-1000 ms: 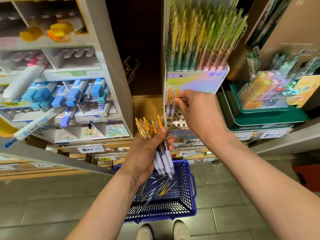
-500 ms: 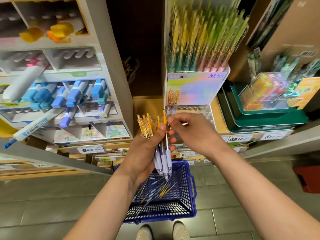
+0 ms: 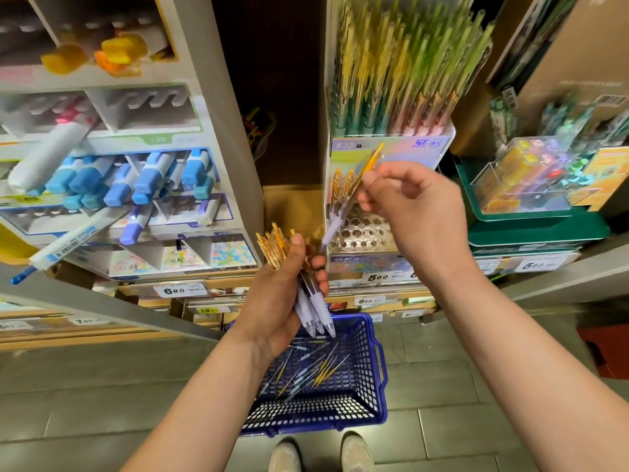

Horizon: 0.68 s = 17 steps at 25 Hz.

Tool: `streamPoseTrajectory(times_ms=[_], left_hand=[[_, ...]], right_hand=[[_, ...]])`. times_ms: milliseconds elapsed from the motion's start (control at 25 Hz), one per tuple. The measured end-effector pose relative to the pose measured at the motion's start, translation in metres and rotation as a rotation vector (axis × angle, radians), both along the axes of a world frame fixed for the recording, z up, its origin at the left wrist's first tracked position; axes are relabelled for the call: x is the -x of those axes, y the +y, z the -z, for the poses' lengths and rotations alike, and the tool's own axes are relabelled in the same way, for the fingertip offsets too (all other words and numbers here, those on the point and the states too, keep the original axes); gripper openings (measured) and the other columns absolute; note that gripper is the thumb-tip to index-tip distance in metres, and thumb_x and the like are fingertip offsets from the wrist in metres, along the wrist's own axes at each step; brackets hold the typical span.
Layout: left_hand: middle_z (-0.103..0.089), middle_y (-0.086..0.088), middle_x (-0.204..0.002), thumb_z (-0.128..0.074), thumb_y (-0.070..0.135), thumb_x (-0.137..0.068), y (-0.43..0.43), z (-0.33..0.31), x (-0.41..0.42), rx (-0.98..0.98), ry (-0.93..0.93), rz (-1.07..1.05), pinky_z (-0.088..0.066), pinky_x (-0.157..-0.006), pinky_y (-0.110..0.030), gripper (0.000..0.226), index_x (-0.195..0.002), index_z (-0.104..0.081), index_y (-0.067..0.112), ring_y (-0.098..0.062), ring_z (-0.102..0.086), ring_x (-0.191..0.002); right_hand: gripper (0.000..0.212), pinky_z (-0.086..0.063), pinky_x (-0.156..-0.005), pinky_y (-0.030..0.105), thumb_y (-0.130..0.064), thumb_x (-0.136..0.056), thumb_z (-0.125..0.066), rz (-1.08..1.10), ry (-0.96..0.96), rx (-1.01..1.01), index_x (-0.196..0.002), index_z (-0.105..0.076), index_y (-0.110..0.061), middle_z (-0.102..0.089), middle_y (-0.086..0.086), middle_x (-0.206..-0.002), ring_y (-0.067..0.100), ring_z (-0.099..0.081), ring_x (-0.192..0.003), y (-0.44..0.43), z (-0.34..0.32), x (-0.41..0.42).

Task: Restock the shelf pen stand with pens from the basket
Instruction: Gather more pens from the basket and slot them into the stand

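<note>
The left hand (image 3: 275, 301) is curled round a bunch of pens (image 3: 315, 311) above the blue basket (image 3: 377, 369) on the floor, and the right hand (image 3: 422, 212) pinches one tilted pen (image 3: 337, 221) over the shelf's pen stand (image 3: 367, 233).

A single wide-angle camera on the head looks forward and down. Shelves (image 3: 218, 131) stand far, the basket (image 3: 306, 415) near.
</note>
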<state>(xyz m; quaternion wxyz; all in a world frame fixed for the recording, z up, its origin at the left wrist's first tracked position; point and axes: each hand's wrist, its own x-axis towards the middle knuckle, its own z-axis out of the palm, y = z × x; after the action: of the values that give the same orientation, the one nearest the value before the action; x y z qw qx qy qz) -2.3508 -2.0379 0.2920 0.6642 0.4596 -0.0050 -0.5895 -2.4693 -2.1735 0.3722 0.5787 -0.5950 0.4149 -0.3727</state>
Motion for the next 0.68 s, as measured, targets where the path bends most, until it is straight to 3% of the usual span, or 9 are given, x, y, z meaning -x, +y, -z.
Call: streamPoseTrajectory(times_ms=[120, 240, 320, 440, 680], left_hand=[[-0.066, -0.01, -0.092, -0.066, 0.024, -0.099, 0.003, 0.0, 0.0, 0.033, 0.026, 0.051, -0.057, -0.067, -0.03, 0.024, -0.115, -0.067, 0.006, -0.019, -0.062, -0.072], [-0.066, -0.011, -0.094, -0.065, 0.016, -0.098, 0.004, 0.0, 0.001, 0.04, 0.03, 0.047, -0.058, -0.07, -0.03, 0.019, -0.113, -0.073, 0.008, -0.02, -0.063, -0.074], [-0.067, -0.011, -0.09, -0.067, 0.018, -0.096, 0.005, 0.001, 0.001, 0.013, -0.014, 0.036, -0.058, -0.07, -0.03, 0.021, -0.113, -0.076, 0.009, -0.021, -0.064, -0.074], [-0.07, -0.009, -0.088, -0.07, 0.021, -0.094, 0.007, 0.003, 0.002, -0.014, -0.083, 0.032, -0.058, -0.068, -0.029, 0.034, -0.122, -0.07, 0.003, -0.019, -0.068, -0.074], [-0.074, -0.007, -0.097, -0.071, 0.026, -0.087, 0.005, 0.003, 0.004, -0.051, -0.123, 0.01, -0.058, -0.066, -0.027, 0.051, -0.128, -0.061, -0.003, -0.017, -0.072, -0.077]], right_hand=[[0.006, -0.062, -0.079, 0.032, -0.018, -0.09, -0.075, 0.108, 0.126, 0.223, -0.094, -0.071, -0.02, -0.075, -0.004, -0.082, 0.009, -0.074, -0.076, -0.005, -0.001, -0.003], [0.008, -0.058, -0.076, 0.018, -0.022, -0.09, -0.074, 0.113, 0.2, 0.365, -0.097, -0.071, -0.023, -0.072, -0.014, -0.083, -0.001, -0.071, -0.078, -0.002, 0.007, -0.006], [0.009, -0.052, -0.072, 0.007, -0.022, -0.09, -0.074, 0.089, 0.229, 0.437, -0.098, -0.071, -0.025, -0.069, -0.02, -0.082, -0.004, -0.069, -0.078, 0.0, 0.013, -0.009], [0.01, -0.049, -0.07, 0.002, -0.021, -0.09, -0.075, 0.038, 0.308, 0.509, -0.1, -0.075, -0.022, -0.069, -0.02, -0.081, -0.005, -0.068, -0.078, 0.002, 0.023, -0.013], [0.012, -0.06, -0.072, 0.027, -0.024, -0.09, -0.074, -0.031, 0.521, 0.568, -0.099, -0.077, -0.017, -0.076, -0.005, -0.083, 0.006, -0.071, -0.074, 0.006, 0.035, -0.015]])
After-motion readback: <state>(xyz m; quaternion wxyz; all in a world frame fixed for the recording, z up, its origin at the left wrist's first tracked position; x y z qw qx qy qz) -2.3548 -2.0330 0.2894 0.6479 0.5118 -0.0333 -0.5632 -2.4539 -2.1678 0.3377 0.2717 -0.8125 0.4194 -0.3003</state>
